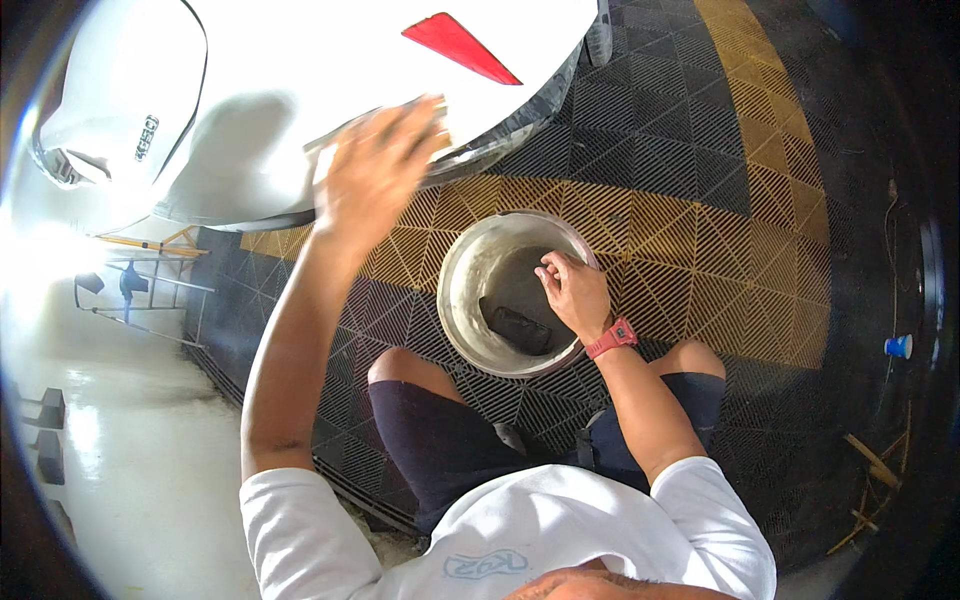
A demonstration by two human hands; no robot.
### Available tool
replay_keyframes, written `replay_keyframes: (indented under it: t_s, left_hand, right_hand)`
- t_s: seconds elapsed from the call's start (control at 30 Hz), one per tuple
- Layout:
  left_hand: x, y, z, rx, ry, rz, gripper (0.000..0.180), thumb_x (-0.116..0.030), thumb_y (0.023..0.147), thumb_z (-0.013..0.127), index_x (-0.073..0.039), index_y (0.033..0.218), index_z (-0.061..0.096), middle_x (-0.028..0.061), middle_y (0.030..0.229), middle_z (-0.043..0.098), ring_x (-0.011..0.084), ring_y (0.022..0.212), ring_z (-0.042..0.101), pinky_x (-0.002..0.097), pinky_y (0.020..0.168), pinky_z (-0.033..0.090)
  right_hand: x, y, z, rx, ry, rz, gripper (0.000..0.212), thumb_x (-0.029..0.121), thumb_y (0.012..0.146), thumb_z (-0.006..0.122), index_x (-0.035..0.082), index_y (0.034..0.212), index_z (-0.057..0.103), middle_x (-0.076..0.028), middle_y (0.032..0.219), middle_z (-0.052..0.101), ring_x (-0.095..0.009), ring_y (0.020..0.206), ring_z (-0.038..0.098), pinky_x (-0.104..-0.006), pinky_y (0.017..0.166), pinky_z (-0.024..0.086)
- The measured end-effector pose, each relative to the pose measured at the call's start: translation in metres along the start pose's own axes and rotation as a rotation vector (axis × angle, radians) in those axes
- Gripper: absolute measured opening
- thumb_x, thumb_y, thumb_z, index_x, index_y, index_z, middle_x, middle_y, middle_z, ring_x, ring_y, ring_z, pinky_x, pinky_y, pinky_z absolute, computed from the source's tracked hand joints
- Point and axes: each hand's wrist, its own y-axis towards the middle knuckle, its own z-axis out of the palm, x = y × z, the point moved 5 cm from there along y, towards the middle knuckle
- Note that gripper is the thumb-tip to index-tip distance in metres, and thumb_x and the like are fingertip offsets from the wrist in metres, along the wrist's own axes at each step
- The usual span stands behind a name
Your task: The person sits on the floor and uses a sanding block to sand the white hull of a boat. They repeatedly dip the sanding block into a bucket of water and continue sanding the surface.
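My left hand (375, 170) lies against the white car's rear bumper (260, 170), blurred by motion. A pale, yellowish pad (441, 125) shows past its fingertips; whether it is a sponge or a folded cloth cannot be made out. A red reflector or lamp (462, 47) sits on the bodywork just beyond. My right hand (577, 292), with a red watch (612, 338) on the wrist, hangs over the right rim of a whitish bucket (460, 335). Its fingers are curled in, and nothing shows in them. A dark, soft-looking lump (520, 330) lies inside the bucket.
The bucket stands between my knees on black and yellow grid floor tiles (680, 260). A metal folding stand (150, 290) is at the left by the pale floor. At the right are a blue cup (898, 346) and several thin wooden sticks (872, 462).
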Motion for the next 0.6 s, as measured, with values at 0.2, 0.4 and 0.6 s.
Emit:
replay_keyframes:
  t_s: [0.2, 0.4, 0.6]
  left_hand:
    - [0.026, -0.044, -0.005, -0.199, 0.02, -0.044, 0.037, -0.014, 0.092, 0.081, -0.028, 0.126, 0.082, -0.0076, 0.153, 0.068, 0.0178, 0.127, 0.06, 0.0378, 0.106, 0.052]
    - [0.017, -0.029, 0.008, -0.08, -0.037, -0.076, 0.042, -0.014, 0.093, 0.079, -0.032, 0.131, 0.08, -0.0092, 0.159, 0.063, 0.0182, 0.129, 0.059, 0.0386, 0.112, 0.049]
    - [0.013, -0.024, 0.015, -0.117, -0.015, -0.065, 0.047, -0.011, 0.092, 0.075, -0.03, 0.135, 0.078, -0.0103, 0.163, 0.058, 0.0207, 0.132, 0.058, 0.0423, 0.109, 0.051]
  right_hand:
    - [0.004, -0.004, 0.011, 0.013, 0.034, -0.029, 0.02, 0.025, 0.1, 0.077, 0.01, 0.11, 0.07, -0.009, 0.086, 0.078, -0.034, 0.076, 0.076, -0.0471, 0.067, 0.059]
    - [-0.002, -0.003, 0.008, -0.045, -0.011, -0.026, 0.019, 0.023, 0.098, 0.08, 0.01, 0.109, 0.07, -0.007, 0.086, 0.077, -0.032, 0.075, 0.075, -0.0444, 0.066, 0.059]
    - [0.004, -0.004, 0.011, 0.004, -0.012, -0.016, 0.019, 0.025, 0.099, 0.079, 0.01, 0.109, 0.07, -0.007, 0.085, 0.077, -0.032, 0.075, 0.075, -0.045, 0.066, 0.058]
